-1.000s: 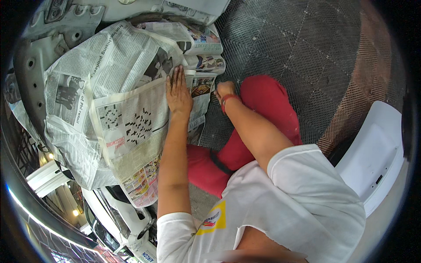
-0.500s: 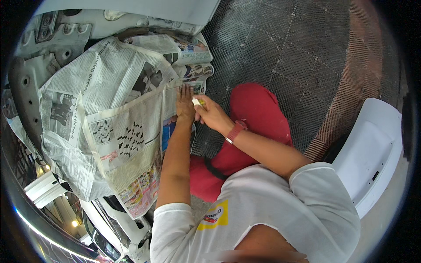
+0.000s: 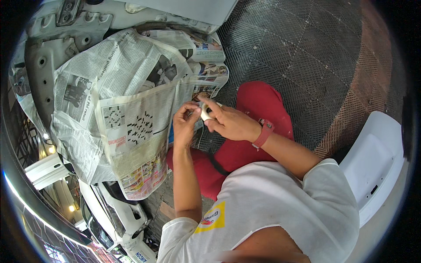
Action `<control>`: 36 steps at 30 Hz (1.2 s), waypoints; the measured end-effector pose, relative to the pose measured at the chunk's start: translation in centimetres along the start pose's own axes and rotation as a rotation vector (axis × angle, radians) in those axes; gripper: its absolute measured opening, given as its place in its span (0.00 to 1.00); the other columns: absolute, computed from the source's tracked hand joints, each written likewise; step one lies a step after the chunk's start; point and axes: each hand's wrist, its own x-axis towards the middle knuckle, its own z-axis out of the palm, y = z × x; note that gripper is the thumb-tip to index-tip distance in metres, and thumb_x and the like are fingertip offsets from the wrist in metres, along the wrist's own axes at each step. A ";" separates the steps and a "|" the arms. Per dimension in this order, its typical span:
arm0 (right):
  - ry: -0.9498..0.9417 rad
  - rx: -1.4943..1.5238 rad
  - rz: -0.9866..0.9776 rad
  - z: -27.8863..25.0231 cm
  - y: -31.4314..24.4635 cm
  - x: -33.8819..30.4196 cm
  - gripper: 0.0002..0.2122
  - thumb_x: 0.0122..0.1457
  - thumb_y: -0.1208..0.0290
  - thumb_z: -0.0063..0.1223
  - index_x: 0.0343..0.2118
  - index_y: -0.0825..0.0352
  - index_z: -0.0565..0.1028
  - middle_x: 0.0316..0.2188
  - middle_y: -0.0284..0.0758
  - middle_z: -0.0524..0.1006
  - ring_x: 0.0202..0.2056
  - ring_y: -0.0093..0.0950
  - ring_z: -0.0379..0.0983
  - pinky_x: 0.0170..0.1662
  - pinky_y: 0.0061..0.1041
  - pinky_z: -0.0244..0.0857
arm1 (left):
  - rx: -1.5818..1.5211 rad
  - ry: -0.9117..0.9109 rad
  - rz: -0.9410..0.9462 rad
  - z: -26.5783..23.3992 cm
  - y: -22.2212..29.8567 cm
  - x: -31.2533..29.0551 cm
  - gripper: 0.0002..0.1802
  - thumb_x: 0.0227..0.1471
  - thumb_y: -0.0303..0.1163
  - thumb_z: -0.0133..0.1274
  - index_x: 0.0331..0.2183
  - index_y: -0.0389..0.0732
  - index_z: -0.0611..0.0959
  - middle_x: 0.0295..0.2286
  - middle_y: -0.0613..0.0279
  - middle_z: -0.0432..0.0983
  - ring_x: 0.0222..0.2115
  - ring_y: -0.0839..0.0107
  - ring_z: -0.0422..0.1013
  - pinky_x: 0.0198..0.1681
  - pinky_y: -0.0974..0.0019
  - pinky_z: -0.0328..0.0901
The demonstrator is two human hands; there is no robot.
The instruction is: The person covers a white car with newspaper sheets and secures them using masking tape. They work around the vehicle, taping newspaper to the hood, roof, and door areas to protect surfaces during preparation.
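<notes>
A cream roll of masking tape (image 3: 205, 113) is gripped in my right hand (image 3: 234, 123), its fingers around the ring. Close beside the roll, my left hand (image 3: 186, 122) is closed, thumb and fingertips pinched at the tape's edge; the tape end itself is too small to make out. Both hands are over the lower right edge of the newspaper sheets (image 3: 131, 96), which cover a large part of a vehicle body. Pale tape strips run along the seams between the sheets.
Bare metal bodywork (image 3: 48, 57) with holes lies left of the paper, and a pale panel (image 3: 184, 11) overhangs at the top. Ribbed floor tiles (image 3: 298, 52) spread to the right. A white body panel (image 3: 372, 166) leans at far right. My red-trousered leg (image 3: 263, 105) is bent beneath my arms.
My left hand has lifted off the newspaper edge, where it lay flat, and now pinches beside the tape roll. My right hand has turned the roll, and the view has shifted slightly.
</notes>
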 end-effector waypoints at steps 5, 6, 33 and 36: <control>-0.103 0.064 0.416 0.1 -0.6 1.2 0.15 0.79 0.64 0.46 0.62 0.65 0.68 0.23 0.34 0.80 0.22 0.24 0.78 0.28 0.30 0.70 | 0.235 0.178 0.162 -2.0 2.8 -1.8 0.05 0.65 0.27 0.65 0.38 0.36 0.84 0.31 0.69 0.80 0.32 0.81 0.73 0.39 0.74 0.67; -0.062 -0.014 0.360 0.4 -0.5 1.1 0.11 0.77 0.64 0.50 0.55 0.64 0.72 0.22 0.32 0.80 0.22 0.26 0.79 0.28 0.33 0.71 | 0.263 0.205 0.194 -2.2 3.0 -1.8 0.05 0.66 0.27 0.64 0.38 0.36 0.84 0.30 0.69 0.80 0.31 0.81 0.72 0.38 0.75 0.67; 0.916 -0.069 0.204 1.3 11.0 19.0 0.24 0.55 0.49 0.74 0.40 0.70 0.87 0.37 0.51 0.85 0.41 0.48 0.83 0.48 0.43 0.73 | 0.481 0.361 -0.062 -5.0 -3.6 -13.1 0.25 0.71 0.39 0.58 0.60 0.32 0.83 0.54 0.46 0.84 0.56 0.61 0.78 0.61 0.60 0.69; 0.843 0.114 0.267 1.1 10.8 21.0 0.22 0.55 0.50 0.76 0.32 0.70 0.87 0.24 0.45 0.84 0.29 0.43 0.82 0.37 0.40 0.73 | 0.431 0.409 -0.109 -5.7 -5.2 -15.7 0.24 0.71 0.39 0.59 0.58 0.30 0.84 0.53 0.47 0.85 0.56 0.62 0.78 0.62 0.60 0.68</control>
